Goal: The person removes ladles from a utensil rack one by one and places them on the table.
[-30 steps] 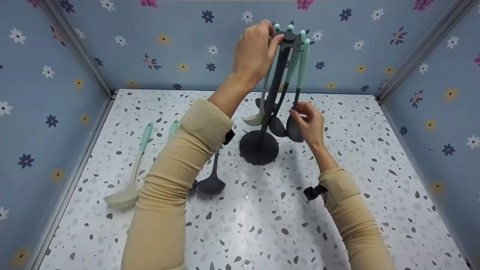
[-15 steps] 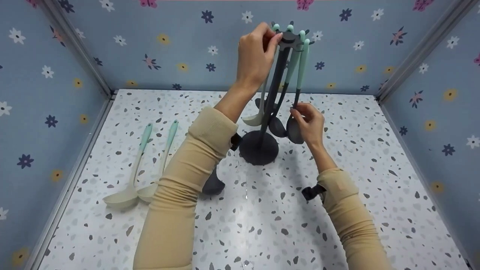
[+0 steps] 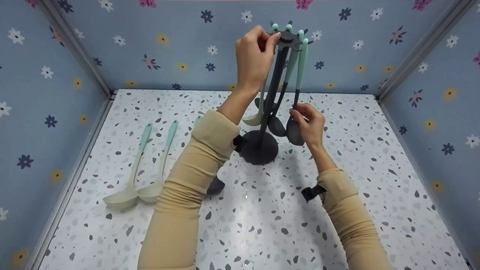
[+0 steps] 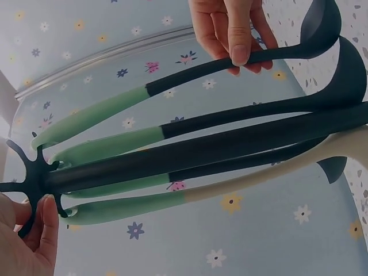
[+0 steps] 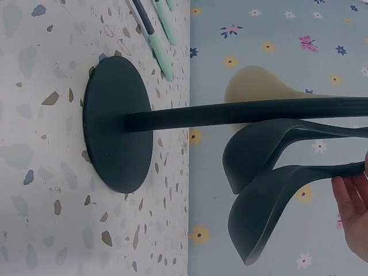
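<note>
A black utensil stand (image 3: 276, 75) rises from a round base, with several mint-handled ladles hanging from its hooked top. My left hand (image 3: 255, 56) pinches one hook arm of that top between thumb and fingers, as the left wrist view confirms. Lower down, my right hand (image 3: 310, 123) pinches the dark neck of the nearest black ladle (image 4: 201, 72), just above its bowl. Another black ladle (image 5: 259, 149) hangs beside it. A cream ladle (image 4: 270, 175) hangs on the stand's left side, and one more black bowl shows partly behind the pole.
Two cream ladles with mint handles (image 3: 144, 137) (image 3: 171, 135) lie on the speckled tabletop at left. A dark ladle bowl (image 3: 215, 186) and a mint handle tip show around my left sleeve, which hides the rest. Flowered panels enclose the table's back and sides.
My left forearm has shifted right and the left hand slightly down, still at the stand's top. More of the second cream ladle shows now. The right hand has stayed almost still.
</note>
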The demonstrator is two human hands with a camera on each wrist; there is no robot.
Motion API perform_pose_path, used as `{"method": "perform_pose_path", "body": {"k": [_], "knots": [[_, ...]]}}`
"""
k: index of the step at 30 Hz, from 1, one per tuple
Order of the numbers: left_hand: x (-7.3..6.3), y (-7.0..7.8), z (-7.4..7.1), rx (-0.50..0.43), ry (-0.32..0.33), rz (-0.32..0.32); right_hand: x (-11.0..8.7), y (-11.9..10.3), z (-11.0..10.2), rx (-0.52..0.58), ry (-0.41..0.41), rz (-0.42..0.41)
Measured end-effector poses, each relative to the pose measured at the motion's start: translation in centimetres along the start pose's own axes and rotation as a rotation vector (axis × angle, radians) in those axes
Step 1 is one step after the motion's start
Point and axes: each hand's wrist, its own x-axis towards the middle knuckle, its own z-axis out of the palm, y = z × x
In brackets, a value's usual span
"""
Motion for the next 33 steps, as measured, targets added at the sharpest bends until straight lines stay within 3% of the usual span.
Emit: {"method": "perform_pose_path", "body": {"k": [6,19,29,33], "knots": [[0.0,0.1,0.0,-0.027,-0.021,-0.036,-0.4,-2.1,0.1,0.008,0.008,-0.011],[-0.1,0.2,-0.1,-0.036,-0.069,-0.081,-0.7,-3.1,-0.6,0.013,0.02,-0.023],[0.0,0.4,-0.4,-0.024,-0.06,-0.047,-1.3,-3.2,-2.1,-0.069,0.013,-0.026],[-0.1,0.1,-0.3,-0.035,-0.042,-0.006,-2.0,-2.8,-2.6,-0.1,-0.002,-0.012]]}}
